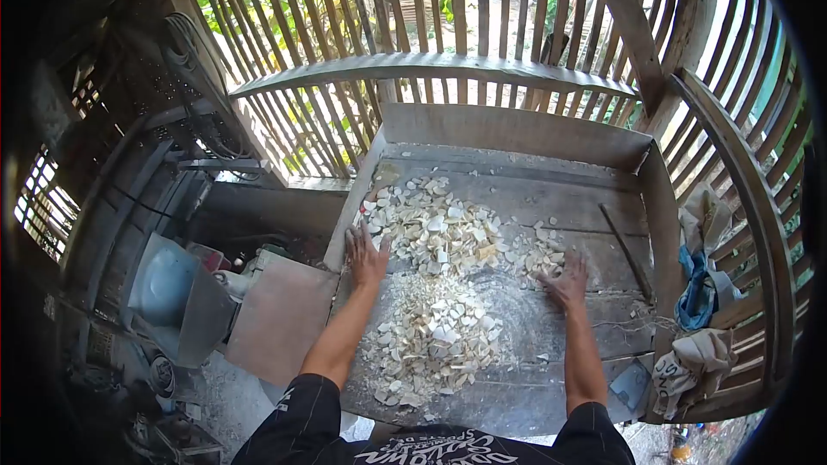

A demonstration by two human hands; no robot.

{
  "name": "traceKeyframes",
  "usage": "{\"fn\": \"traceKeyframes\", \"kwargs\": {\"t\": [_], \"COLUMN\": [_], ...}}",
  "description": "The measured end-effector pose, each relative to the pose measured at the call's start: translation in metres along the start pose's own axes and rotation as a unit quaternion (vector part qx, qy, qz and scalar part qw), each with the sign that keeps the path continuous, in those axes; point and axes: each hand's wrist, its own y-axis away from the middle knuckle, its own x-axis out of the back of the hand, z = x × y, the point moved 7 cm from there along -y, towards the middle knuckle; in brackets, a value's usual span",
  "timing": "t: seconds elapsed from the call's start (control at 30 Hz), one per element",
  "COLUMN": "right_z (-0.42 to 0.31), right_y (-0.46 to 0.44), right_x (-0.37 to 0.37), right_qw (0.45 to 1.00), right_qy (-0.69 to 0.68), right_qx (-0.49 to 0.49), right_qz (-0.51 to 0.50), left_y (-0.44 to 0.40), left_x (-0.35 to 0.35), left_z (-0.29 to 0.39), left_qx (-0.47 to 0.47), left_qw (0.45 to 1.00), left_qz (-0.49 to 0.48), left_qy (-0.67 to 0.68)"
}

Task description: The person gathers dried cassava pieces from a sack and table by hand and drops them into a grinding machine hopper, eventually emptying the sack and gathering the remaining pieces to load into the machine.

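Pale, dried-looking chips lie in two heaps inside a shallow wooden tray. The far heap is wider; the near heap sits closer to my body amid finer white bits. At the left of the far heap, my left hand rests by the tray's side wall, fingers apart and pointing away from me. Over on the right, my right hand is low over the boards with its fingers spread, beside a small scatter of chips. Neither hand appears to grip anything.
A thin dark stick lies along the tray's right side. Left of the tray stand a machine with a pale blue hopper and a flat brownish board. Sacks and blue cloth hang on the right. Slatted wooden walls surround the place.
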Motion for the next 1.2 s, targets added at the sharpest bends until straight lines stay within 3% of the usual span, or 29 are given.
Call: {"fn": "traceKeyframes", "kwargs": {"t": [0.07, 0.1, 0.2, 0.33, 0.43, 0.5, 0.67, 0.7, 0.8, 0.9, 0.97, 1.1, 1.2], "right_z": [-0.029, -0.046, -0.113, -0.185, -0.212, -0.216, -0.221, -0.225, -0.231, -0.233, -0.237, -0.262, -0.281], "right_y": [-0.013, -0.020, -0.040, -0.057, -0.052, -0.050, -0.022, -0.015, 0.008, 0.016, 0.021, 0.039, 0.051], "right_x": [-0.015, -0.021, -0.024, -0.038, -0.038, -0.051, -0.064, -0.069, -0.066, -0.051, -0.046, -0.001, 0.021], "right_qw": [0.994, 0.987, 0.952, 0.918, 0.902, 0.881, 0.797, 0.747, 0.679, 0.692, 0.717, 0.668, 0.675], "right_qy": [-0.075, -0.112, -0.198, -0.248, -0.279, -0.344, -0.527, -0.605, -0.682, -0.672, -0.633, -0.688, -0.682], "right_qx": [0.074, 0.110, 0.200, 0.269, 0.298, 0.286, 0.255, 0.202, 0.116, 0.156, 0.209, 0.179, 0.169], "right_qz": [-0.022, -0.032, -0.116, -0.152, -0.142, -0.153, -0.147, -0.188, -0.243, -0.214, -0.205, -0.222, -0.226], "left_y": [-0.010, -0.013, -0.030, -0.035, -0.011, 0.004, 0.025, 0.031, 0.046, 0.056, 0.063, 0.069, 0.070], "left_x": [-0.027, -0.030, -0.032, -0.043, -0.058, -0.058, -0.024, -0.021, -0.013, 0.002, 0.041, 0.065, 0.081], "left_z": [0.002, 0.013, 0.044, 0.090, 0.105, 0.122, 0.140, 0.139, 0.135, 0.137, 0.148, 0.142, 0.132], "left_qx": [0.008, -0.023, -0.055, -0.137, -0.065, -0.024, 0.036, 0.053, 0.117, 0.150, 0.175, 0.156, 0.141], "left_qw": [0.999, 0.998, 0.985, 0.931, 0.883, 0.816, 0.733, 0.719, 0.686, 0.656, 0.672, 0.662, 0.653], "left_qz": [-0.016, -0.005, -0.057, -0.100, -0.124, -0.118, -0.105, -0.112, -0.120, -0.125, -0.106, -0.091, -0.076], "left_qy": [-0.049, 0.063, 0.154, 0.323, 0.448, 0.566, 0.671, 0.684, 0.708, 0.729, 0.712, 0.728, 0.741]}}
